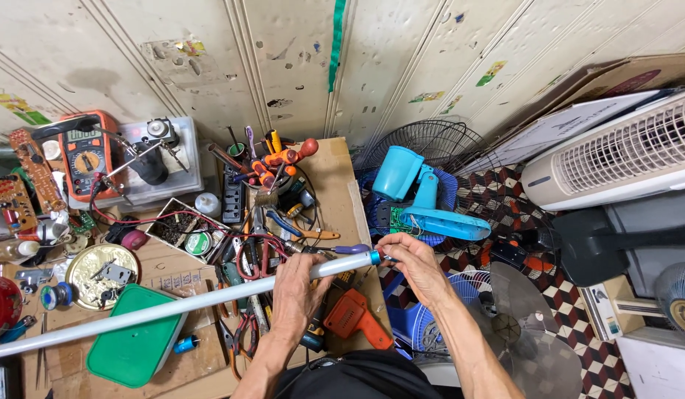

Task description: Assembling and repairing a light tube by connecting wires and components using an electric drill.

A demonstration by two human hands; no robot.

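Head view: the left hand (294, 292) wraps its fingers tight round a long white tube (172, 307) lying across the cluttered worktop (335, 185). The right hand (415, 262) pinches the tube's blue end cap (375, 257), which is seated on the tube. An orange drill (353, 316), pliers (242, 329) and a green lid (131, 343) crowd near; a blue fan (420, 199) stands far right.

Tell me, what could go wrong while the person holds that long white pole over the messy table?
The long white pole sticks far out past the left hand, so turning it might knock the round tin or green lid off. The right hand fiddles at the blue end cap; small parts could drop among the tools.
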